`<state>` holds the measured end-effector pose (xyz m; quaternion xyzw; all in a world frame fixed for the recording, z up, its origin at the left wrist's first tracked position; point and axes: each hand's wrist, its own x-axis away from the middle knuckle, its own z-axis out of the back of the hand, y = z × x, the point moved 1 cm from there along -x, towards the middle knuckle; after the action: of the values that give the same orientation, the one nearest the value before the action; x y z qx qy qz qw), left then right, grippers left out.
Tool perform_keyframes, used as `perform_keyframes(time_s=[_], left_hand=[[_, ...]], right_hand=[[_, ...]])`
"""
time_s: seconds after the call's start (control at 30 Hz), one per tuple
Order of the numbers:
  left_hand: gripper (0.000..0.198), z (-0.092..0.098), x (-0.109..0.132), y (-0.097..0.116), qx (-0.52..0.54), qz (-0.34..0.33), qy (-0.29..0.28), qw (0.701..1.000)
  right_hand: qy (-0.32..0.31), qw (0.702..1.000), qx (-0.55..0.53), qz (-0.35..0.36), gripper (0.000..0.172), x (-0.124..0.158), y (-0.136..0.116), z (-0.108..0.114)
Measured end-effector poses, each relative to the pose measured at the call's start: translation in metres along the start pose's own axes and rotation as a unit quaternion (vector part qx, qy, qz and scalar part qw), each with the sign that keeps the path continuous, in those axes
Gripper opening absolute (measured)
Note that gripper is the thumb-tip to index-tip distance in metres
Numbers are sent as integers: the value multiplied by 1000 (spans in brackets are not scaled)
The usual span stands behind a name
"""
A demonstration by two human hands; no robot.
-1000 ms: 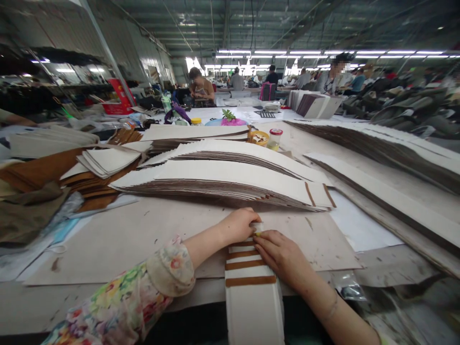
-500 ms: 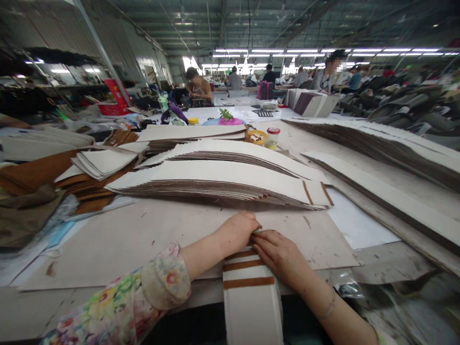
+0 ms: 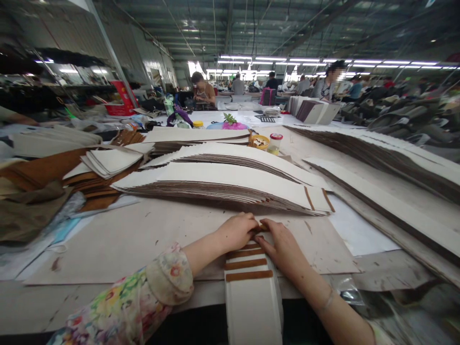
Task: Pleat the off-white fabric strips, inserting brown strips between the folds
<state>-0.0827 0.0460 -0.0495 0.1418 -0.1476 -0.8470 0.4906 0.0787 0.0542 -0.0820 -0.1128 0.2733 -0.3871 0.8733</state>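
A long white panel [image 3: 251, 304] with brown strips [image 3: 249, 275] across it lies in front of me, its near end running out of view at the bottom. At its far end my left hand [image 3: 239, 232] is closed, fingers curled and tips mostly hidden. My right hand [image 3: 283, 244] is beside it on the right, thumb and forefinger apart. A small brown piece [image 3: 263, 228] shows between the two hands, too small to make out fully. Just beyond them lies a fanned stack of white panels [image 3: 223, 177], the top one with two brown strips at its right end.
More panel stacks lie behind and at right [image 3: 388, 201]. Brown and white pieces [image 3: 104, 163] are piled at left. A yellow tub [image 3: 259, 142] and a red-lidded jar [image 3: 275, 143] stand behind the stacks. Several people are at tables farther back.
My right thumb and forefinger have moved apart from a closed pinch. The left hand stays at the panel's far end. The view has tilted up slightly.
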Motion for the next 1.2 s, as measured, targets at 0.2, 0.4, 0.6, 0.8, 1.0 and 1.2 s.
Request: perform_keyframes(time_s=[0.2,0.4,0.6,0.8,1.0,1.2], left_hand=[[17,5,17,-26,59,30,8,998],[17,5,25,-32,75,40,19,996],[14,3,27,-27,66,40,29,997],[8,5,29,-21,39,30,25,998],[11,4,31,-19,-72,-5,10,997],[21,7,50,-27,-121,-41,6,992]], right_hand=[[-48,999,13,17,22,-4,-2,5],[-99,994,9,34,24,-16,-6,8],[-128,990,-6,56,23,-26,-14,6],[-137,988,5,78,16,-26,-20,8],[-141,982,52,110,14,-24,-24,7],[-119,983,83,109,16,-17,-20,9]])
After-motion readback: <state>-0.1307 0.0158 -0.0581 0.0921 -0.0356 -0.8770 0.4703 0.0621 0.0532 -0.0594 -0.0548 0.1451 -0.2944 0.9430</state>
